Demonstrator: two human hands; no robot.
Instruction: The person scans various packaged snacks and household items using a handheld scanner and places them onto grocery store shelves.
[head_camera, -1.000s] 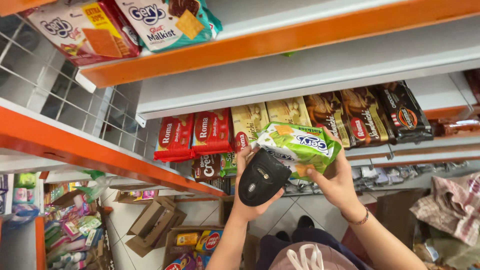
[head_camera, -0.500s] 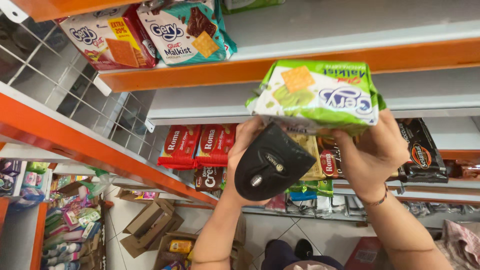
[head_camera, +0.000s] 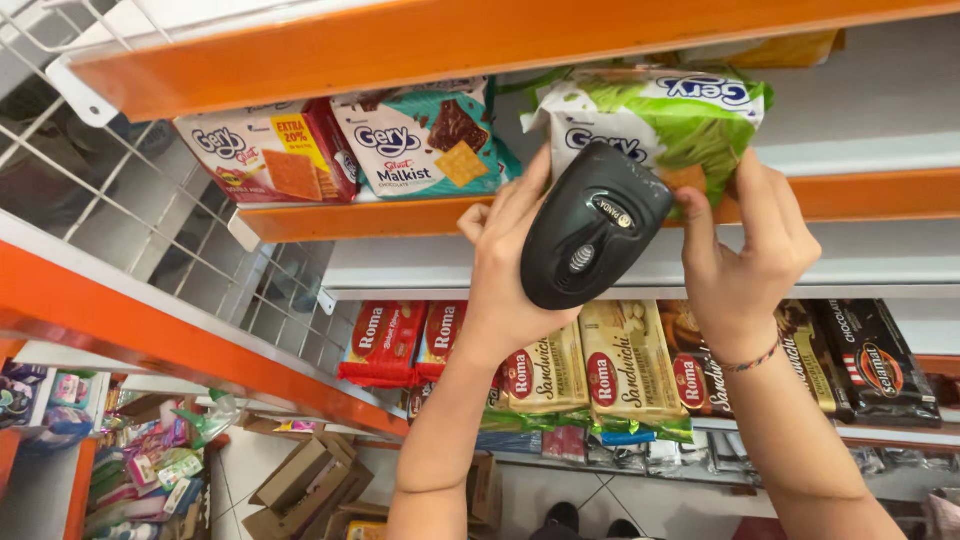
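The left hand (head_camera: 510, 270) is closed around a black handheld barcode scanner (head_camera: 592, 228), with the fingers wrapped on its left side. The scanner is held tilted; its long axis runs from lower left to upper right, and its upper end points toward the green biscuit packet (head_camera: 665, 120), which it overlaps from the front. Whether the two are touching cannot be told.

The right hand (head_camera: 745, 255) is closed on the lower right part of the same green packet, the thumb in front and the other fingers hidden behind it. A thin woven bracelet (head_camera: 748, 360) is worn on this wrist. The packet is found directly above both hands, at the front edge of the orange shelf (head_camera: 880, 195). Its long axis lies almost horizontal, along the shelf edge, with the front face turned toward the camera and its print upside down. The right hand is the nearer one, since the packet is gripped by it.

Just to the left on the same shelf a teal biscuit packet (head_camera: 425, 140) and a white and red biscuit packet (head_camera: 265, 155) are placed. Below the hands, sandwich biscuit packs (head_camera: 625, 365) are lined on a lower shelf.
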